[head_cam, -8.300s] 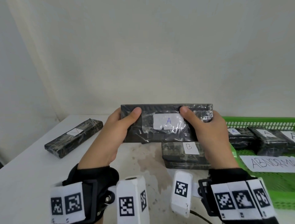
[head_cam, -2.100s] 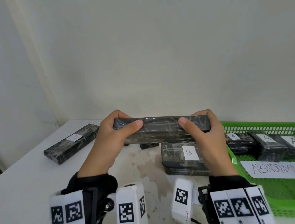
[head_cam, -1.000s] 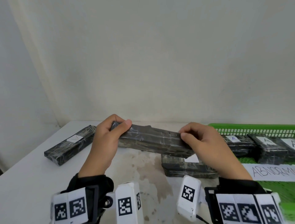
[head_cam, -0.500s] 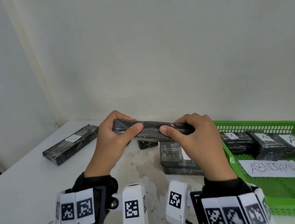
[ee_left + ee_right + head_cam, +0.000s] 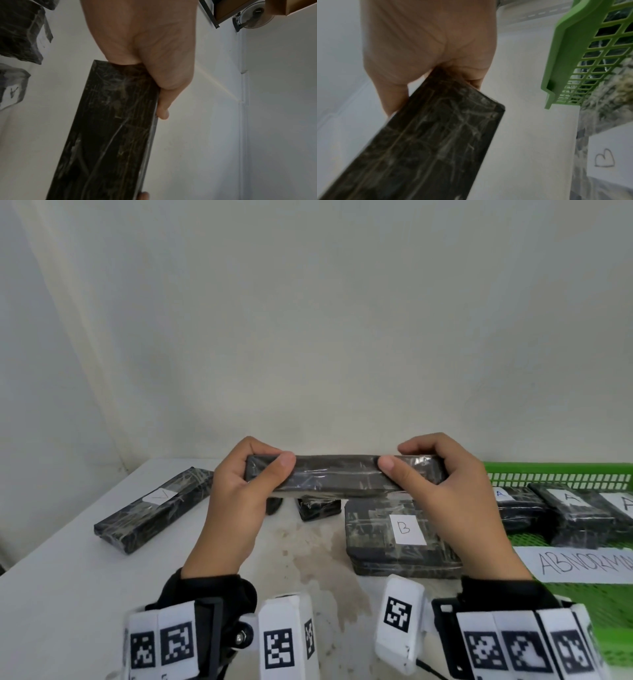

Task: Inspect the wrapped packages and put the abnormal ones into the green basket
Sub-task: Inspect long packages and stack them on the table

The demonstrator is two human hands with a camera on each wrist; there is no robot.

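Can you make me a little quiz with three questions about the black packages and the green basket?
1. True or false: both hands grip the long package.
2. What letter is on the package lying on the table beneath it: A, B or C?
3. What word starts on the paper sign in the green basket?

Key: 1 true: left hand, right hand. 2 B. 3 "ABNORMA...", cut off.
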